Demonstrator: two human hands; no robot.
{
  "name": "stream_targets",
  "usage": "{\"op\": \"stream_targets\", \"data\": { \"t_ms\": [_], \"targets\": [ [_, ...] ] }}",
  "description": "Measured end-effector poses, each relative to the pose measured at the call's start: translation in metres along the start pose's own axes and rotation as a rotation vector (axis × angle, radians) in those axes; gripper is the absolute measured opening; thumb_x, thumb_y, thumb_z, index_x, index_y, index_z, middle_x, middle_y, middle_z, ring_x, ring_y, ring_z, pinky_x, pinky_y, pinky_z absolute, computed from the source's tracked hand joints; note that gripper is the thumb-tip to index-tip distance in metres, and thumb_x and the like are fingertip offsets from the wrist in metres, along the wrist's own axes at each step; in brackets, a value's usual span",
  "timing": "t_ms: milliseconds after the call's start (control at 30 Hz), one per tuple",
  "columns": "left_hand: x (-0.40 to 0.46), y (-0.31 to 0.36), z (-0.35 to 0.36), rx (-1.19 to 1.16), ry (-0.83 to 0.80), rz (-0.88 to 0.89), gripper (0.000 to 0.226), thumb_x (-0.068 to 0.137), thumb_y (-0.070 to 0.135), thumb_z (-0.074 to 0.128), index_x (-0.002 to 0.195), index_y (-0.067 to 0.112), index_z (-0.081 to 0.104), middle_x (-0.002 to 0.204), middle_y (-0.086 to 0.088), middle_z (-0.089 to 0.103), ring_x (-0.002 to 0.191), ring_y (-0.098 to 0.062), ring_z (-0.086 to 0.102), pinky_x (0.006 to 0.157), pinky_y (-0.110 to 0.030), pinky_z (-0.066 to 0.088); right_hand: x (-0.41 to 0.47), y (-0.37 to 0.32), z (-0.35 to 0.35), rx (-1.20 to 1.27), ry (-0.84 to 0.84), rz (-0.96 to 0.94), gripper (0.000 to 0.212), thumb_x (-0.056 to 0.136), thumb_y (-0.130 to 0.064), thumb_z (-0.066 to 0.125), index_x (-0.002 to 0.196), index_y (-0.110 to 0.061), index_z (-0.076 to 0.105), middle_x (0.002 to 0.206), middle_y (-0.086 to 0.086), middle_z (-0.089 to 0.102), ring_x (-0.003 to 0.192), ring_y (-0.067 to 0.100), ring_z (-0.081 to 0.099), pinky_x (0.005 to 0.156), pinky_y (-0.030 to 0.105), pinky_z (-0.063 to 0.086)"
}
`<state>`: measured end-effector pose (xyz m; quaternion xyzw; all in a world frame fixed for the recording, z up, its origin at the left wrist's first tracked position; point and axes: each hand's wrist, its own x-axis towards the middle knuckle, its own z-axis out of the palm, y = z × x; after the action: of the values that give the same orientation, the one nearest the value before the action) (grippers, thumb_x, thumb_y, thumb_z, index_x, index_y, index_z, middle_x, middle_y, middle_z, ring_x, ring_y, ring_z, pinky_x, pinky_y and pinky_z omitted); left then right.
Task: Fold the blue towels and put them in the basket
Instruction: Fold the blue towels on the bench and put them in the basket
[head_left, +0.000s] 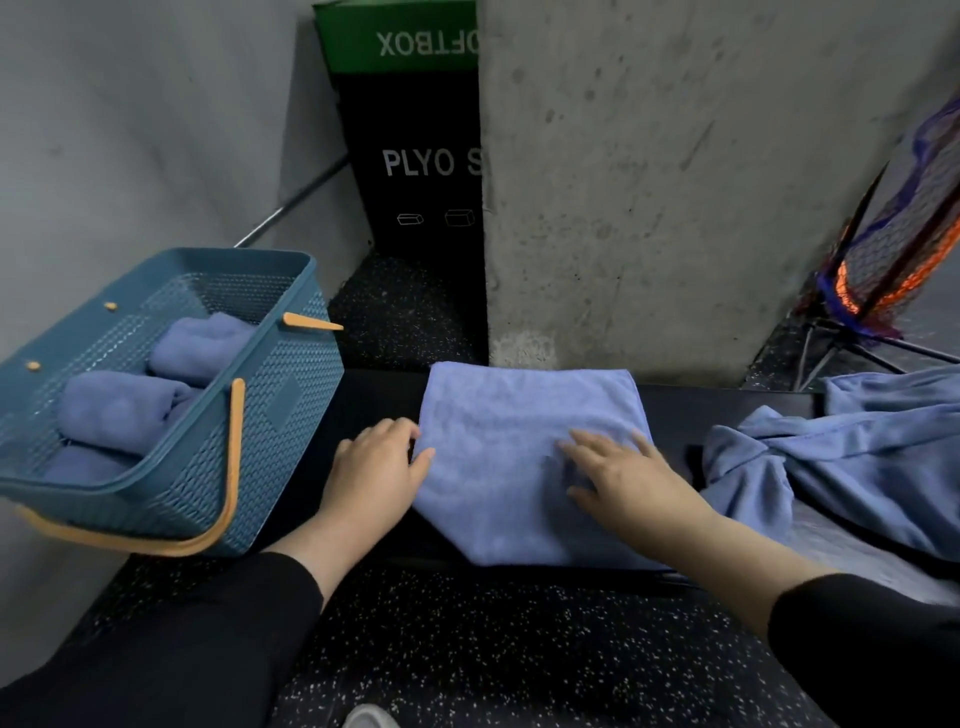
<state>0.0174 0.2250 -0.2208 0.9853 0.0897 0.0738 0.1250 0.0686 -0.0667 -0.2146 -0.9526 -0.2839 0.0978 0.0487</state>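
A folded blue towel (519, 457) lies flat on the black bench (374, 395) in the middle of the view. My left hand (374, 467) holds the towel's left edge, its thumb lying on top of the cloth. My right hand (628, 478) rests flat on the towel's right half with spread, straight fingers. At the left stands a teal woven basket (291, 374) with orange handles, holding three rolled blue towels (119, 410). A heap of unfolded blue towels (852, 457) lies at the right end of the bench.
A concrete pillar (675, 182) rises right behind the bench. A black and green plyo box (415, 156) leans in the corner behind the basket. A netted stand with orange and purple trim (893, 249) is at the far right. Speckled rubber floor (519, 649) runs below.
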Motion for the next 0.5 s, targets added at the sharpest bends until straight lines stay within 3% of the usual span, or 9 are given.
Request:
{"op": "stream_targets", "data": {
  "t_ms": [67, 133, 233, 300, 400, 500],
  "targets": [
    [-0.006, -0.010, 0.002, 0.006, -0.057, -0.056, 0.036, 0.096, 0.048, 0.057, 0.116, 0.022, 0.069, 0.107, 0.002, 0.063, 0.105, -0.023, 0.060, 0.091, -0.041, 0.044, -0.009, -0.016, -0.001, 0.049, 0.005, -0.121, 0.055, 0.096, -0.052, 0.045, 0.145, -0.028, 0.047, 0.155, -0.007, 0.042, 0.140, 0.017, 0.044, 0.115, 0.042, 0.032],
    [-0.014, -0.017, 0.005, -0.087, -0.136, -0.093, 0.035, 0.095, 0.050, 0.059, 0.109, 0.022, 0.074, 0.100, 0.004, 0.061, 0.099, -0.020, 0.060, 0.092, -0.039, 0.047, -0.020, -0.029, 0.002, 0.070, -0.024, -0.191, 0.062, 0.089, -0.062, 0.037, 0.139, -0.029, 0.053, 0.148, -0.006, 0.049, 0.134, 0.020, 0.050, 0.108, 0.040, 0.042],
    [-0.022, -0.015, 0.003, -0.297, -0.153, -0.132, 0.024, 0.093, 0.043, 0.065, 0.099, 0.023, 0.076, 0.092, 0.006, 0.061, 0.088, -0.013, 0.061, 0.082, -0.033, 0.049, -0.030, -0.037, 0.011, -0.003, -0.061, -0.228, 0.076, 0.082, -0.073, 0.027, 0.145, -0.035, 0.045, 0.156, -0.005, 0.037, 0.144, 0.019, 0.036, 0.113, 0.045, 0.033],
    [-0.026, -0.010, 0.003, -0.422, -0.131, -0.148, 0.009, 0.091, 0.035, 0.071, 0.095, 0.028, 0.075, 0.091, 0.008, 0.062, 0.084, -0.008, 0.060, 0.077, -0.026, 0.045, -0.034, -0.041, 0.013, -0.041, -0.112, -0.223, 0.079, 0.084, -0.075, 0.032, 0.152, -0.035, 0.034, 0.163, -0.003, 0.022, 0.151, 0.020, 0.020, 0.119, 0.049, 0.022],
    [-0.028, -0.002, 0.001, -0.596, -0.130, -0.169, 0.003, 0.087, 0.027, 0.076, 0.085, 0.027, 0.074, 0.093, 0.006, 0.066, 0.087, -0.008, 0.063, 0.079, -0.022, 0.045, -0.036, -0.044, 0.012, -0.060, -0.133, -0.198, 0.074, 0.092, -0.064, 0.049, 0.156, -0.035, 0.025, 0.166, -0.005, 0.011, 0.154, 0.018, 0.009, 0.122, 0.048, 0.014],
    [-0.028, 0.000, -0.002, -0.621, -0.210, -0.107, 0.008, 0.085, 0.029, 0.079, 0.080, 0.024, 0.075, 0.095, 0.005, 0.064, 0.086, -0.006, 0.061, 0.077, -0.013, 0.042, -0.035, -0.047, 0.009, -0.042, -0.135, -0.188, 0.068, 0.096, -0.052, 0.053, 0.155, -0.034, 0.027, 0.166, -0.008, 0.011, 0.154, 0.016, 0.009, 0.122, 0.046, 0.015]
  ]
}}
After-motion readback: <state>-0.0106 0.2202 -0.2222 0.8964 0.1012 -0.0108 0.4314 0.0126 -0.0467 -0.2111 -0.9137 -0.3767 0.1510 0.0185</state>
